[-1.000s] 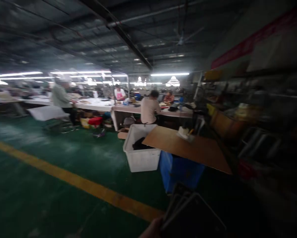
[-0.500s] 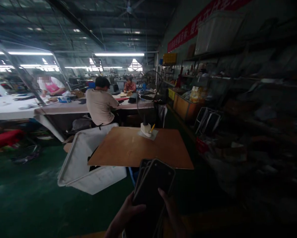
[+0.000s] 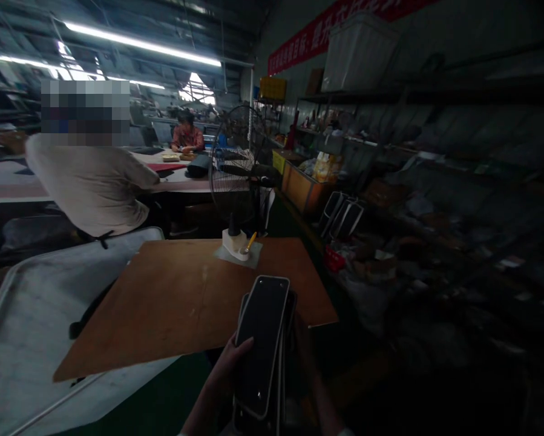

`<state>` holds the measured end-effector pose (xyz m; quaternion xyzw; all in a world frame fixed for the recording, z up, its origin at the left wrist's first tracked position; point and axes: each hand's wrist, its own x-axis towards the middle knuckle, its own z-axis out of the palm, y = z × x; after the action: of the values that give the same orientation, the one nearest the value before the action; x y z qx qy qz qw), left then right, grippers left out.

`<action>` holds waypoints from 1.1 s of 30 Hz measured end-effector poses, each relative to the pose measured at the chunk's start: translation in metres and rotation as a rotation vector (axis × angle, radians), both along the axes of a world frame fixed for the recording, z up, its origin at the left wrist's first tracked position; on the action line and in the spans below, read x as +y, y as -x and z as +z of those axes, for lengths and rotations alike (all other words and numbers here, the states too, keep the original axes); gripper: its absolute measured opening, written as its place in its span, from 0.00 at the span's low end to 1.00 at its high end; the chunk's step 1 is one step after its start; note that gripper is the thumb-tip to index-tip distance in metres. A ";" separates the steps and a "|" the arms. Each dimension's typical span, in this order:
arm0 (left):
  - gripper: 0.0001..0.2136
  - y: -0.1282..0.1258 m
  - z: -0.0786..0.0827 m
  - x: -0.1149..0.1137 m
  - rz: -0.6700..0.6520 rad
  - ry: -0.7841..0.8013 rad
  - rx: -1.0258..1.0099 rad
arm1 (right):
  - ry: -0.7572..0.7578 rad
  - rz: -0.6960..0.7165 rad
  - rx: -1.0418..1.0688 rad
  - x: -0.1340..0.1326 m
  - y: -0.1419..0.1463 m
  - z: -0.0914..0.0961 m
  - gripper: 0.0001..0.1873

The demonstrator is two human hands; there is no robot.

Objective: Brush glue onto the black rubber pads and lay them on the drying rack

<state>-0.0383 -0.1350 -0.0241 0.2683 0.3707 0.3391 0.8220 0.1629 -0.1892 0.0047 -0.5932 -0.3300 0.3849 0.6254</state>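
Note:
A stack of long black panels (image 3: 263,339) with pale edging, rounded corners and small metal dots near the ends is between my hands, at the bottom middle. The panels lie fanned, not flush. My left hand (image 3: 232,362) is closed on the stack's left side, its thumb lying over the top panel. On the right side my right hand (image 3: 302,342) holds the stack's edge; its fingers are dark and partly hidden. Just beyond the stack is a brown board (image 3: 176,303). A white bottle-like container (image 3: 235,245) with a yellow-handled tool (image 3: 252,241) sits on it.
A large white bin (image 3: 22,290) stands partly under the board at left. Behind the board are a standing fan (image 3: 235,157) and a seated person (image 3: 94,188) at a long table. Another person (image 3: 187,136) sits further back. Cluttered shelves (image 3: 389,145) line the right.
My view has moved nearer the board and turned right. The panels have shifted in my hands, and the top one now lies further left. My right thumb no longer shows on top.

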 end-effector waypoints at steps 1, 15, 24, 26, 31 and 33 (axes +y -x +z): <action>0.27 -0.003 -0.002 0.008 0.003 0.017 0.010 | -0.013 0.003 0.057 0.010 -0.002 0.002 0.31; 0.25 -0.078 -0.049 0.090 0.142 0.264 0.219 | 0.089 -0.072 0.186 0.106 -0.117 -0.093 0.27; 0.24 -0.105 -0.072 0.093 0.203 0.321 0.370 | 0.319 -0.261 -0.020 0.111 -0.176 -0.156 0.20; 0.24 -0.106 -0.067 0.094 0.218 0.316 0.376 | 0.347 -0.286 -0.094 0.111 -0.197 -0.160 0.20; 0.20 -0.106 -0.064 0.096 0.258 0.305 0.416 | 0.410 -0.319 -0.234 0.109 -0.225 -0.167 0.20; 0.22 -0.105 -0.068 0.096 0.262 0.305 0.415 | 0.431 -0.326 -0.276 0.105 -0.226 -0.167 0.21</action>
<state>0.0665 -0.0390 -0.0920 0.1549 0.6093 0.3205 0.7085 0.3885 -0.0844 -0.1623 -0.8041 -0.2229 0.2565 0.4878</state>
